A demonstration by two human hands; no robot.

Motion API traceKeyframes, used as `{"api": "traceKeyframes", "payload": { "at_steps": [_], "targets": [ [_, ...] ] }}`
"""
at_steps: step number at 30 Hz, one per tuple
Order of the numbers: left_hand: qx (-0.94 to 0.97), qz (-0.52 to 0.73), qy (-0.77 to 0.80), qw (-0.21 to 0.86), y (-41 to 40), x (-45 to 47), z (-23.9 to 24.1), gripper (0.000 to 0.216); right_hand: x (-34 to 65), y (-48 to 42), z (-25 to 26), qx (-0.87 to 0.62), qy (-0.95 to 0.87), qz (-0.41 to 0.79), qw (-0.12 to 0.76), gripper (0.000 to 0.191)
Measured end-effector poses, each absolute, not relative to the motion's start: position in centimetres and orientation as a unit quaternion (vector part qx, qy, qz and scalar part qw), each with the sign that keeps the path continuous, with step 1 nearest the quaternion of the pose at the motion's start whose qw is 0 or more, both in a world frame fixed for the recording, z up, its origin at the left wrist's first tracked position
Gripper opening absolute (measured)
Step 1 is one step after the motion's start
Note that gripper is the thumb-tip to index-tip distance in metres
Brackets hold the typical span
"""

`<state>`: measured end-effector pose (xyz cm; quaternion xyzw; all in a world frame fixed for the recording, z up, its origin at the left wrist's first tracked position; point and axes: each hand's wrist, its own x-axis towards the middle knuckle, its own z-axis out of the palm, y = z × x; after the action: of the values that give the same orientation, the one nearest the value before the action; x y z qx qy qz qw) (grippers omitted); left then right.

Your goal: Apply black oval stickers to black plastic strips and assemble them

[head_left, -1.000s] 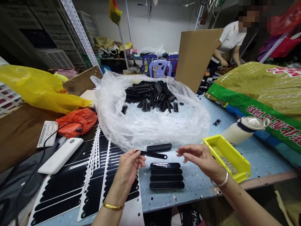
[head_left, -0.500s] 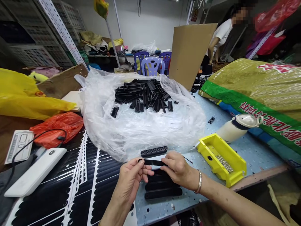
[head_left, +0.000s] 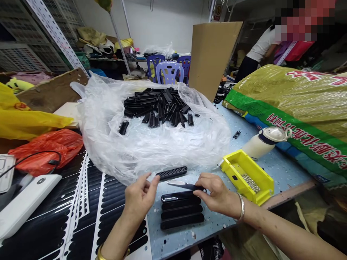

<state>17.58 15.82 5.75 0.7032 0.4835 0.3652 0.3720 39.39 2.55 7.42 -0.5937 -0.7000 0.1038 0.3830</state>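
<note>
My right hand [head_left: 214, 191] pinches a slim pointed tool [head_left: 185, 185] with a silver front part and a dark handle; its tip points left. Thumb and fingers apart, my left hand [head_left: 141, 195] is raised with nothing in it, its thumb near the left end of a black bar with a mesh face [head_left: 172, 173]. Below the tool, several black rounded bars lie side by side on the table; the top one is a glossy bar [head_left: 177, 196]. Sheets of black rounded strips [head_left: 81, 202] spread to the left of these bars.
Clear plastic [head_left: 151, 148] spreads behind my hands under a heap of black parts [head_left: 162, 106]. A yellow bin [head_left: 230, 166] with small metal pieces, a bottle [head_left: 256, 146] and a large sack [head_left: 298, 94] stand right. A white device [head_left: 29, 202] lies left; a person [head_left: 260, 47] stands behind.
The black strip held between both hands has left my fingers, and the top bar now shows a glossy face. My right hand has taken up the pointed tool; my left hand has moved away leftward.
</note>
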Motion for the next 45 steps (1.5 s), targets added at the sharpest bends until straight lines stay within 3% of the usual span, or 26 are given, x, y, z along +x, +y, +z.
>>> {"api": "traceKeyframes", "payload": {
  "at_steps": [3,6,10,14,20,32,45],
  "targets": [
    [0.800,0.280,0.473,0.242,17.8,17.7,4.7,0.031,41.1,2.9,7.2,-0.631,-0.663,0.156,0.371,0.009],
    [0.860,0.171,0.429,0.216,19.3,18.3,3.8,0.031,42.4,3.9,7.0,-0.665,-0.616,0.225,0.358,0.006],
    [0.869,0.118,0.408,0.254,19.7,19.0,3.7,0.023,42.8,5.3,7.0,-0.688,-0.591,0.264,0.329,0.007],
    [0.869,0.101,0.388,0.289,18.7,18.8,4.2,0.020,42.5,5.9,6.9,-0.675,-0.647,0.213,0.285,0.008],
    [0.819,0.124,0.398,0.394,17.8,17.5,3.3,0.037,42.5,6.5,6.7,-0.663,-0.688,0.176,0.239,0.007],
    [0.738,0.136,0.396,0.529,17.6,17.0,1.8,0.018,43.0,5.8,5.5,-0.629,-0.724,0.176,0.222,0.013],
    [0.637,0.180,0.410,0.628,17.9,16.6,1.1,0.030,41.6,7.0,5.4,-0.556,-0.813,0.085,0.151,0.010]
  ]
}}
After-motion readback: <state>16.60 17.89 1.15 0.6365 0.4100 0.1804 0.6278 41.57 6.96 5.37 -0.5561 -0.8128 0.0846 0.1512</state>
